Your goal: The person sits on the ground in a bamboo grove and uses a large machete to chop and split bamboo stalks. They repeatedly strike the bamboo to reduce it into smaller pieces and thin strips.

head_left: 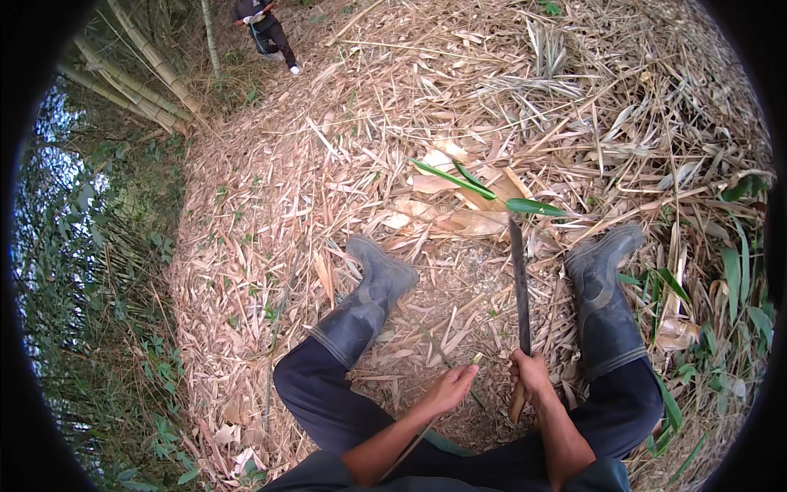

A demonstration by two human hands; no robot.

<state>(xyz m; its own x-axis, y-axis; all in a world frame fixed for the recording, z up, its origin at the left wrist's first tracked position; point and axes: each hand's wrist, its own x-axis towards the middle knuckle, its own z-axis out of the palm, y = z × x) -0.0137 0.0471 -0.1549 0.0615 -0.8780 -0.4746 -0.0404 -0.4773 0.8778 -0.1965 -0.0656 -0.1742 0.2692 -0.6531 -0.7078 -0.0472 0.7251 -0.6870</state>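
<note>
My right hand (533, 375) is wrapped round the wooden handle of a machete (520, 283). Its long dark blade points away from me between my boots, and the handle's butt shows below my fist. To the left, my closed left hand (447, 391) grips a thin stem, whose pale cut end (476, 358) sticks out past the fingertips. The stem seems to run back beneath my left forearm. Another thin green stalk (443, 353) lies close to that hand. Beyond the blade tip, long green leaves (533, 207) rest on dry brown sheaths (479, 221).
My legs are spread, with a rubber boot on the left (369, 287) and another on the right (602, 287). Dry bamboo leaves (246, 287) cover the ground. Bamboo stems (147, 74) and a person in dark clothes (266, 29) stand far left. Green plants (734, 279) grow at right.
</note>
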